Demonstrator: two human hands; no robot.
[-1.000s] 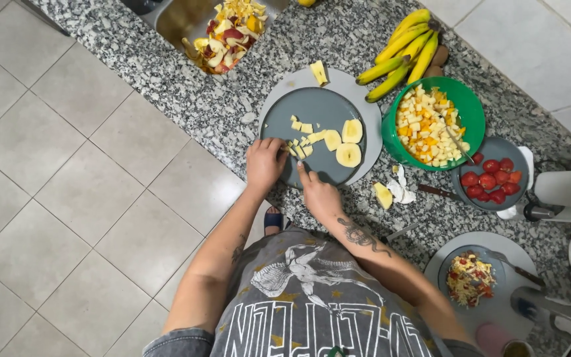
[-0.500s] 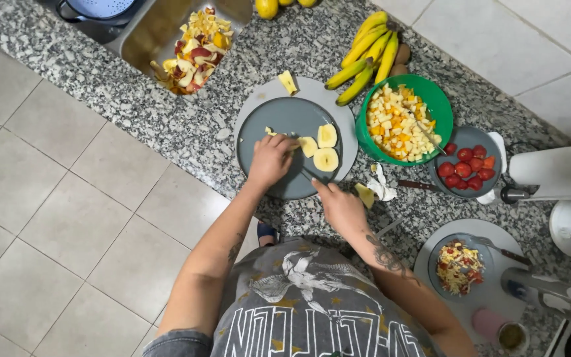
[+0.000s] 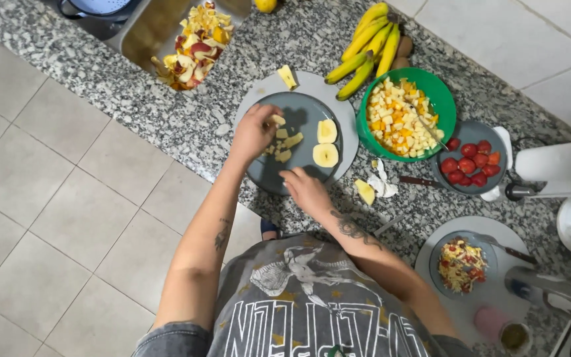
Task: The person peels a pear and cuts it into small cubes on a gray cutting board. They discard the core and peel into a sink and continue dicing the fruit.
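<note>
- Left hand (image 3: 254, 132) resting on the grey plate (image 3: 302, 109) at its 9 o'clock edge, fingers curled over small pale fruit pieces (image 3: 285, 142); one piece pinched at fingertips, grip partly hidden.
- Right hand (image 3: 305, 190) sitting at the plate's 6 o'clock rim, fingers bent and narrow; cannot tell if holding anything.
- Two round fruit slices (image 3: 326, 143) lying at 3 o'clock of the cut pieces, on the same plate, just apart from both hands.
- Plate sitting on a pale round board (image 3: 348, 119) on the speckled counter (image 3: 193, 119).
- Green bowl (image 3: 447, 109) of diced fruit standing at 3 o'clock of the plate, nearly touching the board.
- Bananas (image 3: 368, 43) lying at 1 o'clock, touching the green bowl's rim.
- Dark bowl of red tomato-like fruit (image 3: 468, 162) at 4 o'clock, beyond the green bowl.
- Fruit wedge (image 3: 365, 192) lying on the counter just at 3 o'clock of the right hand.
- Peel scraps (image 3: 193, 46) piling in the sink at 11 o'clock, well apart.
- Small bowl of mixed salad (image 3: 460, 264) sitting at 5 o'clock near the right elbow.
</note>
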